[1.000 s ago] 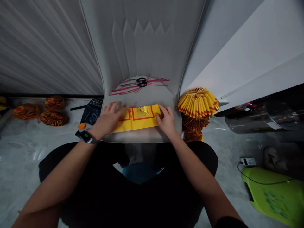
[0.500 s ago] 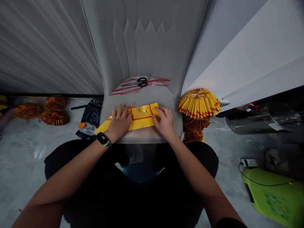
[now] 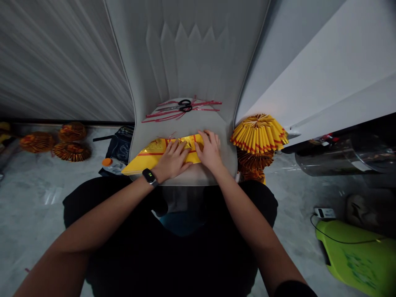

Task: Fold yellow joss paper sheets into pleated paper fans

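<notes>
Sheet of yellow paper [image 3: 140, 164] with red borders and gold patches lies on the near part of the grey chair seat [image 3: 213, 124], both hands on it. Work on this one looks early: it seems folded over into a band, but no full fan of pleats shows, unlike the pleated yellow stack [image 3: 259, 135] just right of the seat and the orange-gold rosettes [image 3: 71, 152] on the floor [image 3: 27, 222] at far left, which look finished. Any narrow folds under the hands: cannot tell. No tie visible on the sheet; red strips [image 3: 215, 103] and black-handled scissors [image 3: 185, 106] lie unused on the far part of the seat. Long axis runs left to right, slightly slanted, left end nearer, right end farther. Left end tapers to a point toward near left, apparently reaching past the seat's left edge; right end is partly covered. Left hand [image 3: 173, 160] lies flat mid-sheet, fingers straight, slightly spread, thumb apart. Right hand [image 3: 210, 152] covers the right end, fingers bent, thumb on the paper; pinching or only pressing, cannot tell.
</notes>
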Demonstrator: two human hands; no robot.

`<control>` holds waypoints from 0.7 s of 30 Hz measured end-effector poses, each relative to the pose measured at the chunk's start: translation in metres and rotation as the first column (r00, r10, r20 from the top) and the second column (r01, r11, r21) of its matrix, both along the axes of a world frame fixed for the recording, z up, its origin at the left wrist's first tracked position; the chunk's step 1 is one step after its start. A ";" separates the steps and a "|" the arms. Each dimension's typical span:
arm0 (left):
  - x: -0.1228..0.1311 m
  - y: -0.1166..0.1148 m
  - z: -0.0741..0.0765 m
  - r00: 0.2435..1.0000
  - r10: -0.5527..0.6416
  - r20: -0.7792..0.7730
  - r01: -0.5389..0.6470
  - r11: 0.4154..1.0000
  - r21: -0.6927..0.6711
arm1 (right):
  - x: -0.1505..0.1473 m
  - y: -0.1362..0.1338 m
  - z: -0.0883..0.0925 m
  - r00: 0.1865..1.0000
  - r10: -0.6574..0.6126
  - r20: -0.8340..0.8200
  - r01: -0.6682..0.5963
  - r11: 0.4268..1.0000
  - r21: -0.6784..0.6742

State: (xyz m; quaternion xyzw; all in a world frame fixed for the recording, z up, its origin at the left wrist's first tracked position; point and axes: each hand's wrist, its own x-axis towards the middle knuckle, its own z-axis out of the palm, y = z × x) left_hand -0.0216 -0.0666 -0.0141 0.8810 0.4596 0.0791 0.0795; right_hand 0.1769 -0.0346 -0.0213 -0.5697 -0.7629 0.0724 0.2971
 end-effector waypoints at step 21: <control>-0.033 0.006 0.012 0.972 0.157 -0.176 -0.162 0.987 -0.012 | 0.005 0.005 -0.009 1.000 -0.020 0.004 0.020 1.000 0.010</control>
